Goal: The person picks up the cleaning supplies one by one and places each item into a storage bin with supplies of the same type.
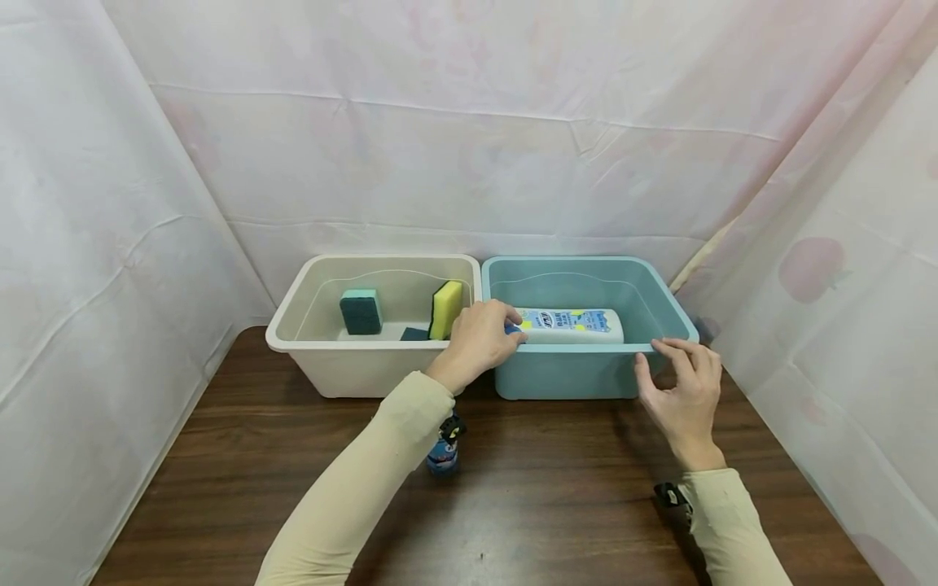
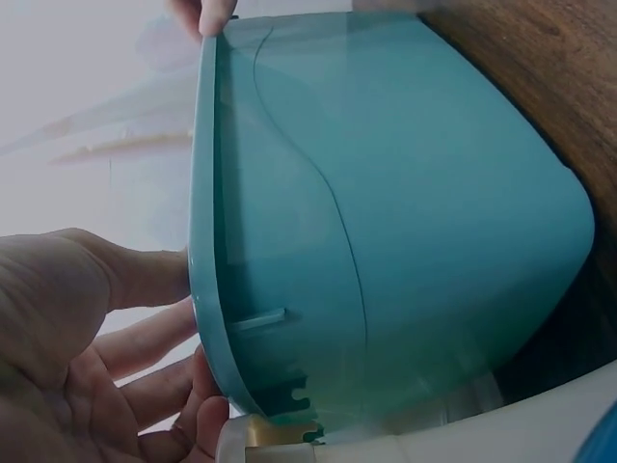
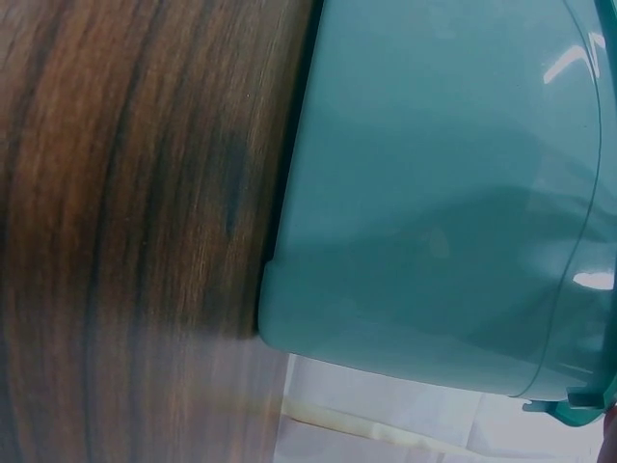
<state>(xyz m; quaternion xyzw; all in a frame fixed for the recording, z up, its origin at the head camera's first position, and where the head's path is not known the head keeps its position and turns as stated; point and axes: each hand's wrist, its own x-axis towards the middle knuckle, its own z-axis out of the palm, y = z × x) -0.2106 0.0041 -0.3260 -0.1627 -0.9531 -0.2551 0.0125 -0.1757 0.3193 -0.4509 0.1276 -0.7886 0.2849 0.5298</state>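
Observation:
A teal plastic bin [image 1: 572, 374] stands on the wooden table, with a white bottle [image 1: 564, 335] lying in it. The bottle's label is blue and yellow, and its blue cap [image 1: 515, 330] is partly hidden by a hand. At the bin's front left corner my left hand [image 1: 479, 338] grips the rim; the left wrist view has the thumb [image 2: 149, 277] against the rim and the fingers curled beyond it. My right hand [image 1: 685, 391] pinches the rim near the front right corner, thumb on the front side and fingertips on top.
Left of the teal bin, close beside it, stands a cream bin [image 1: 381, 366] holding a green sponge [image 1: 361, 313], a yellow sponge [image 1: 445, 309] and a dark flat piece [image 1: 414, 334]. A small blue bottle [image 1: 443, 457] is partly hidden by my left wrist. White curtains [image 1: 440, 163] surround the table.

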